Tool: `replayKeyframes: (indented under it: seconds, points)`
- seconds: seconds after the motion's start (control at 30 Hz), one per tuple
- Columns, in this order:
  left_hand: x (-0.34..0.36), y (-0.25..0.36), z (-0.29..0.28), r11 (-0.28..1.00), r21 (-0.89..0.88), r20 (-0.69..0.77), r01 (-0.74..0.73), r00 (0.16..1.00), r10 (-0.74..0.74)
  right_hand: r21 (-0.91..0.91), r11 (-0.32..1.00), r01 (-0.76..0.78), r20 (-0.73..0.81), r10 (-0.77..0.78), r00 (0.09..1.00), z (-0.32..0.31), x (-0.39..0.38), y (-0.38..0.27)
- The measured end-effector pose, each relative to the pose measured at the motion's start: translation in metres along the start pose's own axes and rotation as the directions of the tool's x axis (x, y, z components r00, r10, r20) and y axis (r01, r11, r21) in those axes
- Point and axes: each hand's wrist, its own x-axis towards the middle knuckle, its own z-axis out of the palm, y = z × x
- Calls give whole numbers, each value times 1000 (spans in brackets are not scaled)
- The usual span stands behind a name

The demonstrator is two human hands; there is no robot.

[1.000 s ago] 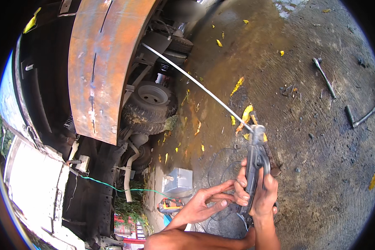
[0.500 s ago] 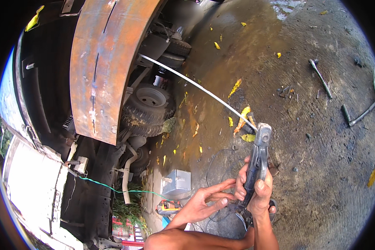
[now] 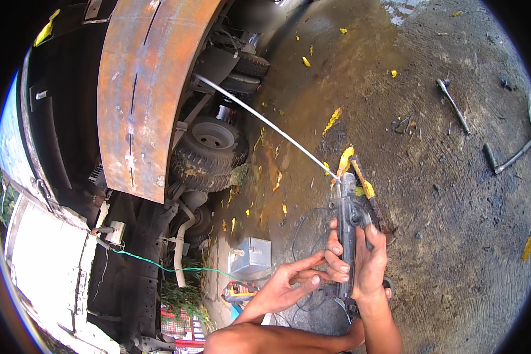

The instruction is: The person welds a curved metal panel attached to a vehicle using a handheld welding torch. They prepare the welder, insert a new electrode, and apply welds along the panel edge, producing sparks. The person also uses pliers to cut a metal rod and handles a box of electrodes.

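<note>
My right hand [image 3: 368,268] grips a worn dark electrode holder [image 3: 347,212] upright, fingers wrapped round its handle. A long pale rod [image 3: 265,120] sticks out of the holder's top, its far end at the edge of a rusty, curved steel plate [image 3: 138,100] with a dashed slit down its middle. My left hand [image 3: 292,286] is just left of the holder, fingers loosely extended and thumb apart, their tips close to my right fingers; whether they touch is unclear. A hammer-like tool [image 3: 376,209] and yellow leaves [image 3: 332,121] lie beyond the holder on the wet concrete.
A truck underside with tyres [image 3: 212,150] and bent pipe [image 3: 180,251] fills the left. A metal box [image 3: 255,255], orange-black machine [image 3: 239,290], green wire [image 3: 159,264] and cables are low centre. Wrenches [image 3: 451,105] lie on the right. My bent leg [image 3: 236,341] shows below.
The holder, first tilted slightly right, has since moved left and down with my right hand, and the rod has shifted with it. My left hand has barely moved.
</note>
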Motion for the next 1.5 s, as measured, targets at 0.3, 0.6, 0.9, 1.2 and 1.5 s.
replayKeyframes:
  seconds: [0.3,0.6,0.9,1.2,1.5]
  points:
    - [4,9,5,998,-54,16,-30,999,31,-430,862,269,-24,-308,951,7,-9,21]
    - [-1,0,1,996,-77,12,-33,999,34,-394,880,264,-35,-302,953,9,-11,19]
    - [-1,2,0,998,-57,4,-9,1000,9,-407,873,269,-6,-298,955,11,-13,21]
    - [-3,-1,-4,996,-91,27,-8,1000,11,140,990,8,39,-14,999,10,-2,19]
    - [-1,0,0,988,-141,-24,-60,998,58,-397,875,279,20,-295,955,0,6,13]
